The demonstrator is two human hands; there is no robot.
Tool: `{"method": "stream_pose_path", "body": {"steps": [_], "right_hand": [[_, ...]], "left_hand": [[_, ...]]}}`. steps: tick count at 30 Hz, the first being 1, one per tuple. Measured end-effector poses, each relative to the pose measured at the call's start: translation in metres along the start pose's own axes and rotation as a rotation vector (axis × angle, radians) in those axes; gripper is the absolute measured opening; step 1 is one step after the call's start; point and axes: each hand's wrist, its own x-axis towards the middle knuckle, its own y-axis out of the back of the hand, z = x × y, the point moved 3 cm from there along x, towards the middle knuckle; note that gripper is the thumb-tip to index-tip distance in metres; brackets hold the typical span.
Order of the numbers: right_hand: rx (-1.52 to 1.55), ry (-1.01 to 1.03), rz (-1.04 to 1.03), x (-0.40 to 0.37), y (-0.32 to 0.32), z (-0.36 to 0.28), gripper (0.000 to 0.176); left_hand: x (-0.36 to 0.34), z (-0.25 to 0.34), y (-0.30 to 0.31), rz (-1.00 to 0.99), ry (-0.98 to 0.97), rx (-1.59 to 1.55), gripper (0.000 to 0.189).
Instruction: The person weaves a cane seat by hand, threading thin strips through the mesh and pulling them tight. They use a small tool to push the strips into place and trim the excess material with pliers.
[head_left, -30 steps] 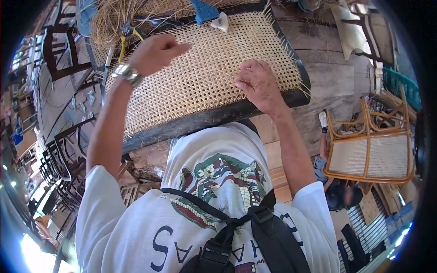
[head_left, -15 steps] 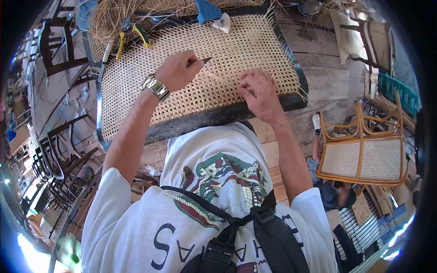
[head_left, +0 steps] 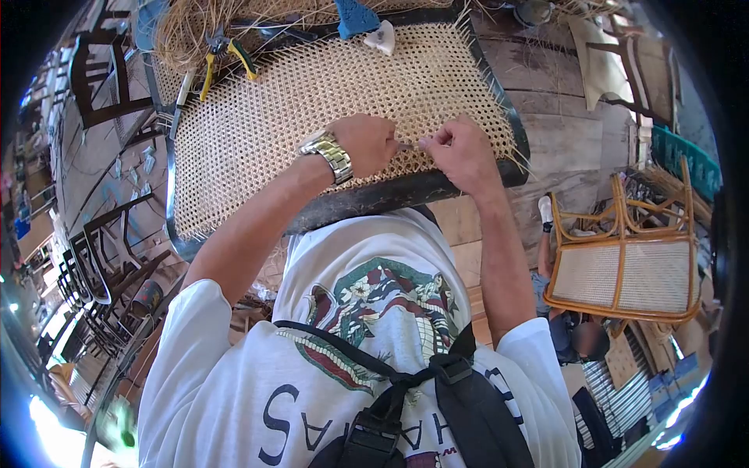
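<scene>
A woven cane panel (head_left: 328, 86) in a dark frame (head_left: 347, 204) lies in front of me. My left hand (head_left: 363, 143), with a metal watch at the wrist, is closed around a small dark pointed tool (head_left: 405, 146) low over the weave. Only the tool's tip shows, aimed at the fingers of my right hand (head_left: 463, 154). Thumb and forefinger of that hand are pinched together close to the tip, above the panel's near right part. Whatever they pinch is too small to make out.
Yellow-handled cutters (head_left: 226, 58) lie at the panel's far left, beside loose cane strands (head_left: 183, 35). A blue piece (head_left: 356, 19) and a white lump (head_left: 381, 37) rest at the far edge. On the right, a person (head_left: 568, 327) is near a rattan seat (head_left: 620, 273).
My left hand has moved right and nearer to me with the pointed tool. My right hand has shifted slightly right, its fingers now pinched beside the tool's tip.
</scene>
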Motion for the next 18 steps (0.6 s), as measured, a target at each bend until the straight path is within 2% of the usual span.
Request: {"method": "stream_pose_path", "body": {"steps": [5, 9, 14, 18], "right_hand": [[0.021, -0.025, -0.037, 0.003, 0.003, 0.005, 0.022], [0.086, -0.04, -0.009, 0.001, 0.005, 0.007, 0.018], [0.129, -0.077, 0.034, 0.0, 0.011, 0.002, 0.016], [0.076, 0.019, 0.03, 0.0, 0.006, 0.011, 0.016]], "left_hand": [[0.003, 0.023, 0.013, -0.101, 0.044, 0.218, 0.03], [0.002, 0.041, 0.028, -0.134, -0.009, 0.377, 0.027], [0.01, 0.055, 0.022, -0.143, -0.011, 0.4, 0.022], [0.005, 0.048, 0.012, -0.097, 0.052, 0.283, 0.022]]}}
